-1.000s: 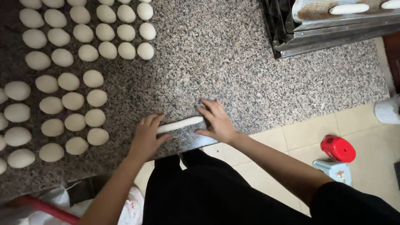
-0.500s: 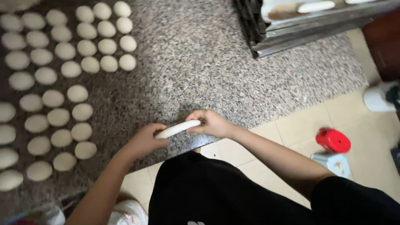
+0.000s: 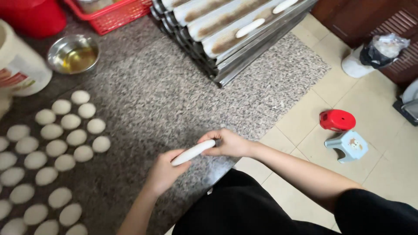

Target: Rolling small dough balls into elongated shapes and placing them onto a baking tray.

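- The left hand point(image 3: 163, 172) and right hand point(image 3: 228, 143) hold a white dough stick point(image 3: 193, 152) between them, fingers closed on each end, lifted just above the near edge of the speckled counter point(image 3: 174, 95).
- Rows of round dough balls point(image 3: 65, 143) lie to the left, well apart.
- A steel bowl point(image 3: 73, 53) of oil stands beyond them, beside a white bucket point(image 3: 19, 65).
- Stacked metal trays point(image 3: 230, 39) sit further back.
- A red stool point(image 3: 337, 120) and pale blue stool point(image 3: 348, 146) stand on the floor.

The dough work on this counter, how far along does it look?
Done: two shaped sticks lie on the stacked trays. In hand: the left hand and right hand hold one rolled dough stick by its ends, above the counter. Left: many round dough pieces sit unrolled.
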